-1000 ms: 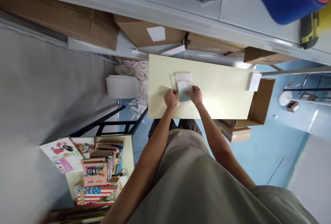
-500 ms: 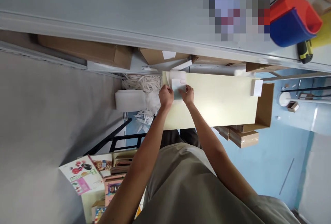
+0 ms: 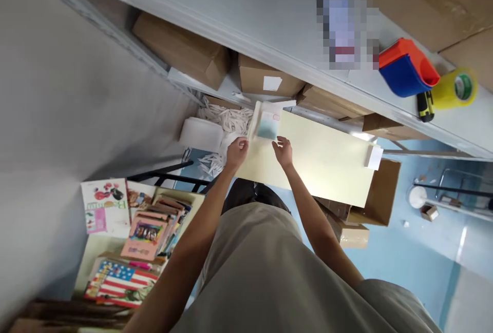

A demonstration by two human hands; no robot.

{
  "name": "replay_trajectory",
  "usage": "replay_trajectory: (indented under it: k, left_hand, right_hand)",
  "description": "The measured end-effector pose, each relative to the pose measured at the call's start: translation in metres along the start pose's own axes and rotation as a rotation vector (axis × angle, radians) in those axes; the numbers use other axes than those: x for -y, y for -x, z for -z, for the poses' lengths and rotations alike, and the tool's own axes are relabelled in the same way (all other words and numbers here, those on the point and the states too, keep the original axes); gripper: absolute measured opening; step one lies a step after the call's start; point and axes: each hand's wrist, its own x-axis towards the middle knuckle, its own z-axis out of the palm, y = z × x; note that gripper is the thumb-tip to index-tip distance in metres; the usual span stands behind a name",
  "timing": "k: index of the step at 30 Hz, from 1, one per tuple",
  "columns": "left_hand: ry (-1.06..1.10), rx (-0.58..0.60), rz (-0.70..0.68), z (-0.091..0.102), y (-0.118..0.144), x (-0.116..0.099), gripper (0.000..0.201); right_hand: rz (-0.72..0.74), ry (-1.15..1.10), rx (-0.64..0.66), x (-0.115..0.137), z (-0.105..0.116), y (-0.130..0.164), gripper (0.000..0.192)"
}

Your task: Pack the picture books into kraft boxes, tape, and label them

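A small, flat, booklet-like item (image 3: 268,124), pale above and teal below with a red mark, lies on a white wrapping sheet (image 3: 265,105) at the left end of a long cream tabletop (image 3: 319,153). My left hand (image 3: 237,152) is at the sheet's lower left edge, thumb and fingers curled together. What they pinch, if anything, is too small to make out. Just below the item's lower right corner is my right hand (image 3: 283,151), its fingers bent and apart with nothing in them.
White paper strips (image 3: 231,118) and a white foam roll (image 3: 201,134) lie left. A white box (image 3: 374,157) sits at the table's right end. Above, a grey shelf (image 3: 231,20) holds a red-blue tape dispenser (image 3: 408,69), cutter (image 3: 425,106) and yellow tape (image 3: 456,88). Books (image 3: 148,233) are lower left.
My right hand has come off the booklet-like item and opened. My left hand has shifted down and left of it. The whole view has tilted, showing more books at lower left.
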Motion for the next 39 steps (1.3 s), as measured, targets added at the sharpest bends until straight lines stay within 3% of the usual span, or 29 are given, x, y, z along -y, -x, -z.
replay_trajectory:
  k: [6, 14, 19, 26, 30, 34, 37, 39]
  left_hand:
    - [0.229, -0.179, 0.005, 0.033, 0.11, 0.037, 0.018]
    - [0.552, -0.541, 0.089, 0.058, 0.261, 0.073, 0.023]
    - [0.679, -0.733, 0.024, 0.072, 0.32, 0.092, 0.03]
    - [0.775, -0.937, -0.037, 0.122, 0.404, 0.133, 0.025]
    - [0.762, -1.077, -0.028, 0.158, 0.484, 0.189, 0.021]
    - [0.707, -1.402, 0.09, 0.196, 0.567, 0.272, 0.025]
    - [0.713, -1.639, 0.25, 0.214, 0.612, 0.331, 0.036]
    - [0.752, -1.725, 0.335, 0.218, 0.63, 0.359, 0.047]
  right_hand:
    - [0.1, -0.105, 0.22, 0.001, -0.002, 0.06, 0.033]
    - [0.246, -0.116, 0.546, 0.03, -0.04, 0.132, 0.041]
    - [0.37, -0.116, 0.71, 0.055, -0.055, 0.186, 0.046]
    - [0.519, -0.112, 0.936, 0.081, -0.1, 0.295, 0.048]
    - [0.543, -0.081, 1.076, 0.075, -0.145, 0.385, 0.049]
    - [0.557, -0.047, 1.228, 0.054, -0.194, 0.476, 0.048]
    - [0.504, -0.007, 1.342, 0.04, -0.235, 0.536, 0.048]
    - [0.432, 0.01, 1.374, 0.036, -0.265, 0.568, 0.046]
